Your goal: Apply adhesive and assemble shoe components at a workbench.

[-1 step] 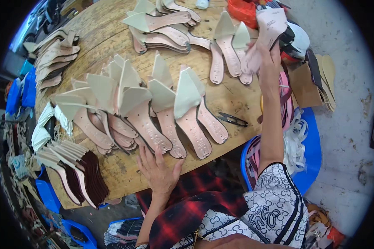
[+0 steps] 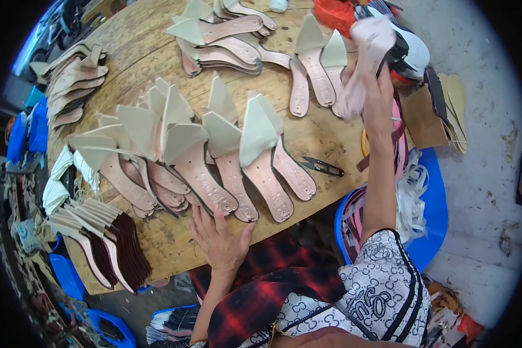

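Change vs the previous frame is small: the pale pink insole (image 2: 372, 36) in the right hand (image 2: 376, 93) has dropped slightly nearer and left, and its wide end is now smeared. Reads as a handling move caught midway, not a finished placement. It's over the far right of the wooden counter (image 2: 336, 136), just beside the far group of sandal insoles (image 2: 318, 78) with cream pointed toe pieces. Left hand (image 2: 221, 245) hasn't noticeably moved, flat at the near edge.

Right fingers look closed on the insole; exact grip can't be told, blur. Left fingers loosely spread, gripping nothing; their tips are at the heel end of a front insole (image 2: 207, 184) in the main cluster, touching or just short, can't tell.

Hard to make out: the held insole's narrow end blurs into the far group, so can't tell if it's one piece or two, or touching them. Main cluster overlaps, the lower insoles mostly covered, no safe count. White-and-black item (image 2: 414, 55) behind the right hand is partly covered, kind unclear. Right forearm cuts across the blue tub (image 2: 438, 194) and hides part of its pink straps and white strips (image 2: 414, 200). Black thread snips (image 2: 323, 166) fully visible, right of the cluster
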`<state>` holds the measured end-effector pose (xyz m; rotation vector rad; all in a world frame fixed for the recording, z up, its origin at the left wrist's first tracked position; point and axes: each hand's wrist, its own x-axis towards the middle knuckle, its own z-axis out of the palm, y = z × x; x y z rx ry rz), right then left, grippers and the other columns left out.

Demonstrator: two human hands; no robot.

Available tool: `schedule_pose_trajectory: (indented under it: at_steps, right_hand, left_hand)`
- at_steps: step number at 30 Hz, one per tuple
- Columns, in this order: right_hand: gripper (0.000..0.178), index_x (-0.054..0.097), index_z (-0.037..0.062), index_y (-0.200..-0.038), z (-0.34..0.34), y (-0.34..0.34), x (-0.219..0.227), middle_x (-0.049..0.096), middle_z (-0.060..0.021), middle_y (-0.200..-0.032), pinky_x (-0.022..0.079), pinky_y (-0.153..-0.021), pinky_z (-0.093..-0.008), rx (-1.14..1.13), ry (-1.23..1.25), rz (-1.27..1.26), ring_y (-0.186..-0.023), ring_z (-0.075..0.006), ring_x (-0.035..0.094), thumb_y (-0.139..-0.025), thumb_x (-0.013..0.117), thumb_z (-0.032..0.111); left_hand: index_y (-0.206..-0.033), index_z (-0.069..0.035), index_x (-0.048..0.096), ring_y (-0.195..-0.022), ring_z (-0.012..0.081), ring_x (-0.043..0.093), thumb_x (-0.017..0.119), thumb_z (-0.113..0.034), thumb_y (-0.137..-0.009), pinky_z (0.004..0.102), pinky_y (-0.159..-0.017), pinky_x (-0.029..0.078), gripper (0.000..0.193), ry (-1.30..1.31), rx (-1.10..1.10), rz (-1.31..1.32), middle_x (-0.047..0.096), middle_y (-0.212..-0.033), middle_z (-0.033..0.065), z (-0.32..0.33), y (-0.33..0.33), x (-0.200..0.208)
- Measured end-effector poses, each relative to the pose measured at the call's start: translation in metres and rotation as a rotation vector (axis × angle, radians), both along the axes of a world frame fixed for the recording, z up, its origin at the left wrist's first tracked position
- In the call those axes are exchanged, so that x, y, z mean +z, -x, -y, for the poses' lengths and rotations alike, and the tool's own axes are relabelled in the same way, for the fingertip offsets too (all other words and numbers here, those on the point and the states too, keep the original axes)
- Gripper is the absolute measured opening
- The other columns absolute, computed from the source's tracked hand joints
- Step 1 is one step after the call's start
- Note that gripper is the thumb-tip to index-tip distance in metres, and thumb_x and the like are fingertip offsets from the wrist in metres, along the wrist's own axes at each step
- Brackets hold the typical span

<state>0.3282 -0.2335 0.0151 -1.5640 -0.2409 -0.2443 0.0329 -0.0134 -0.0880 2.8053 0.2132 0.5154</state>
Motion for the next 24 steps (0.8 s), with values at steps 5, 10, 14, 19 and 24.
schedule_pose_trajectory:
  at_steps: [5, 10, 14, 19, 24]
  right_hand:
    - [0.044, 0.055, 0.0031, -0.12, -0.028, 0.107, -0.016, 0.063, -0.0227, -0.098, 0.049, -0.077, -0.0453, 0.08, 0.846, 0.009, -0.082, -0.041, 0.062, -0.092, 0.052, 0.038]
    - [0.046, 0.057, 0.0035, -0.121, -0.026, 0.086, -0.006, 0.062, -0.0218, -0.11, 0.046, -0.086, -0.0429, 0.132, 0.879, -0.106, -0.099, -0.0367, 0.062, -0.092, 0.052, 0.04]
    - [0.046, 0.055, 0.0029, -0.123, -0.012, -0.01, -0.047, 0.063, -0.0212, -0.111, 0.047, -0.088, -0.0421, -0.284, 0.927, 0.194, -0.101, -0.0354, 0.061, -0.091, 0.057, 0.035]
    - [0.042, 0.055, 0.0007, -0.123, -0.007, -0.087, -0.097, 0.065, -0.0151, -0.092, 0.051, -0.072, -0.0372, -0.178, 0.88, 0.459, -0.08, -0.0279, 0.064, -0.09, 0.058, 0.025]
    - [0.046, 0.057, -0.0007, -0.122, 0.03, -0.078, -0.048, 0.064, -0.0032, -0.087, 0.042, -0.052, -0.0191, 0.251, 0.058, -0.237, -0.065, -0.0049, 0.055, -0.083, 0.066, 0.022]
  left_hand:
    - [-0.144, -0.006, 0.027, -0.133, 0.047, 0.033, 0.065, -0.053, -0.082, 0.0599, -0.105, 0.026, 0.086, -0.04, 0.008, 0.023, 0.034, -0.142, 0.0272, -0.002, -0.001, -0.007]
    - [-0.144, -0.007, 0.026, -0.134, 0.0468, 0.031, 0.064, -0.055, -0.083, 0.0596, -0.106, 0.024, 0.086, -0.011, 0.014, 0.014, 0.033, -0.143, 0.0277, -0.003, 0.0, -0.006]
    - [-0.144, -0.007, 0.026, -0.135, 0.0464, 0.03, 0.063, -0.054, -0.083, 0.0593, -0.107, 0.023, 0.085, 0.01, -0.008, 0.034, 0.033, -0.143, 0.0276, -0.002, 0.002, -0.005]
    - [-0.144, -0.005, 0.026, -0.135, 0.0463, 0.03, 0.065, -0.052, -0.083, 0.0589, -0.107, 0.024, 0.086, -0.019, -0.001, 0.045, 0.035, -0.142, 0.0267, -0.002, 0.0, -0.007]
    - [-0.143, -0.003, 0.029, -0.134, 0.0471, 0.03, 0.064, -0.051, -0.083, 0.0583, -0.107, 0.024, 0.084, -0.035, 0.007, 0.034, 0.036, -0.14, 0.0269, -0.002, 0.002, -0.004]
